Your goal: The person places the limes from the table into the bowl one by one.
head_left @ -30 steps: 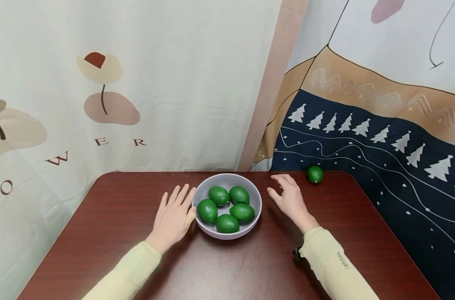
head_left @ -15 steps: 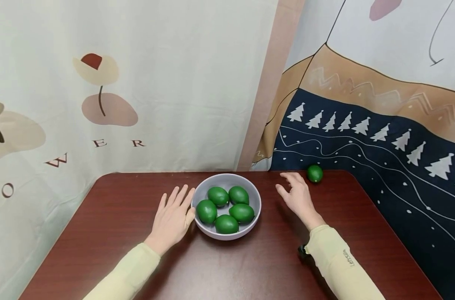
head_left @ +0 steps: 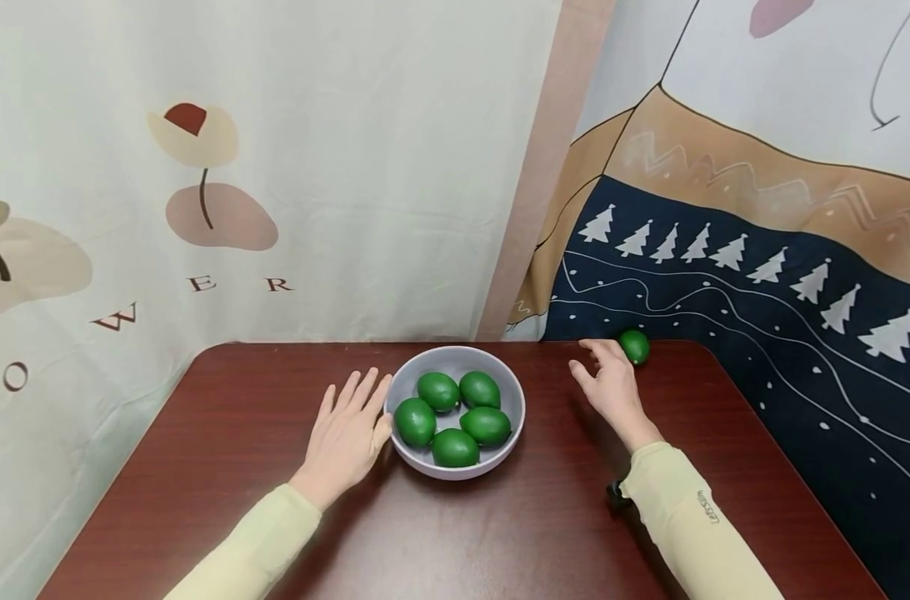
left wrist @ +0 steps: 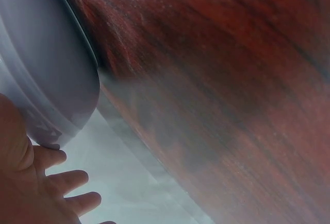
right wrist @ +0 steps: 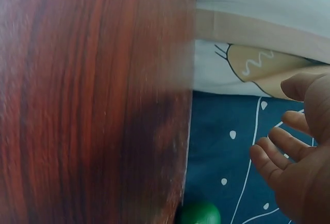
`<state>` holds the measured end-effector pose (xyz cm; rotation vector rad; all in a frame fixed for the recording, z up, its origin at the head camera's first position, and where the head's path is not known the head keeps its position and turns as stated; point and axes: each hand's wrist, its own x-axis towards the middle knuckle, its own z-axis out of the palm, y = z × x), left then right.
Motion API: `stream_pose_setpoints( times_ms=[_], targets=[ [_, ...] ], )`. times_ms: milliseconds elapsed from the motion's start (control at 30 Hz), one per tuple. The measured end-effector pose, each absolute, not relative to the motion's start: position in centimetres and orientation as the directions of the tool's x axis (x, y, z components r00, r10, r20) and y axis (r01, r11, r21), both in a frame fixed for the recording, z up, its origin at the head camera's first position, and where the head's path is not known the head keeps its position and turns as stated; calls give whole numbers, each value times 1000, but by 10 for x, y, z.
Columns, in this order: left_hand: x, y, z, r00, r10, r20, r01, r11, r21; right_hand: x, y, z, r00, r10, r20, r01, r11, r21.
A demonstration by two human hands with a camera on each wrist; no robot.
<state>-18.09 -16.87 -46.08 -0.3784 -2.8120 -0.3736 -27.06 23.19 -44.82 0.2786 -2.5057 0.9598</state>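
A grey bowl (head_left: 455,472) stands mid-table and holds several glossy green limes (head_left: 487,426). Against its left side lies my left hand (head_left: 345,440), fingers straight and spread, the thumb and index finger right at the rim. The left wrist view shows the bowl's outer wall (left wrist: 49,54) with fingertips just below it. My right hand (head_left: 612,393) hovers over the table to the right of the bowl, fingers loosely bent and holding nothing. Close behind and right of its knuckles, a single lime (head_left: 636,347) sits at the table's back edge; it also peeks into the right wrist view (right wrist: 201,214).
The dark red wooden table (head_left: 470,542) ends at a back edge just behind the bowl. A pale printed curtain (head_left: 380,208) hangs behind it, and a navy cloth with white trees (head_left: 695,292) hangs at the back right.
My right hand has moved rightward, away from the bowl and up to the lone lime. The left hand stays at the bowl, and the limes in it lie as before.
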Motion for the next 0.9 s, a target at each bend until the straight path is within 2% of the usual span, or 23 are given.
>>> stream_pose_setpoints(
  times_ms=[400, 900],
  targets=[
    [-181, -169, -462, -926, 220, 306, 289, 935, 204, -281, 250, -447, -924, 37, 381, -215, 773, -597],
    [-181, -168, -462, -928, 217, 304, 285, 937, 203, -290, 272, -445, -943, 96, 319, -116, 804, -584]
  ],
)
